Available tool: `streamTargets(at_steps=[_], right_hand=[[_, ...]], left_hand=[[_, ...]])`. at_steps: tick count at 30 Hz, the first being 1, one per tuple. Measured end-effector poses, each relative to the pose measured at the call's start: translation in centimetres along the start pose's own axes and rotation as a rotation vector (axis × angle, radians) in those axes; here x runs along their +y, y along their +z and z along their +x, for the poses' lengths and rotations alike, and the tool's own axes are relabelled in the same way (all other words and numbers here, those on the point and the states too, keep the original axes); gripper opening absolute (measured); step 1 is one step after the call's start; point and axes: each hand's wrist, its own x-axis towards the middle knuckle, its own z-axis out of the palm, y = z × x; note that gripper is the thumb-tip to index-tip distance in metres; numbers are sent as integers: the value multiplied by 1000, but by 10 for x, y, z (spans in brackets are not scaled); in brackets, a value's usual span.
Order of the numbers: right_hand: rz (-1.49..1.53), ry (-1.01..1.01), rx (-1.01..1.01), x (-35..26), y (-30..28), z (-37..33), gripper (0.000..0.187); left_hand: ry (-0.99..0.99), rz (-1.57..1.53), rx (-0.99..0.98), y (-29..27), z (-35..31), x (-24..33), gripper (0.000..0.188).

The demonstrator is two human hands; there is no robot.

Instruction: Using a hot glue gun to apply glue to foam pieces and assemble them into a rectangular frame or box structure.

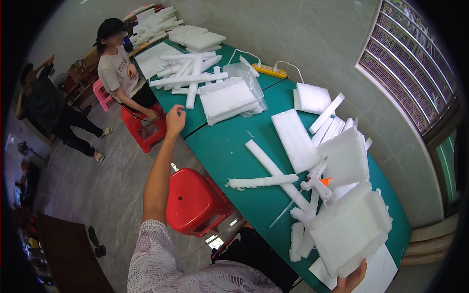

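At the lower right, my right hand [352, 279] grips the near edge of a white foam panel with raised edge strips [344, 229], thumb side showing and the other fingers partly hidden under it. My left hand [176, 120] is stretched out by the table's left edge, fingers loosely curled and apart, with nothing visible in it. Beyond that hand lie stacked white foam sheets [227, 100] on a clear plastic bag. A white glue gun [317, 181] with an orange part rests among foam pieces beside the panel. Two foam strips cross on the green table [220, 146], one of them a ragged strip [264, 181].
More foam blocks [295, 139] and strips fill the table's right side. A yellow power strip [269, 71] with white cords lies at the wall. A red stool [195, 202] stands left of the table. One person [119, 73] sits at the far end; another person [53, 107] stands farther left.
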Motion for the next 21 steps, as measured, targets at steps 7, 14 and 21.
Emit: streamTargets(at_steps=[7,14,21], right_hand=[[-57,-14,-6,14,-13,-3,70],[-96,-60,-17,19,-18,0,70],[-106,33,44,8,-6,-2,72]], left_hand=[[-2,-50,-21,26,21,3,18],[111,160,101,25,30,-2,38],[-33,499,21,15,57,-27,47]])
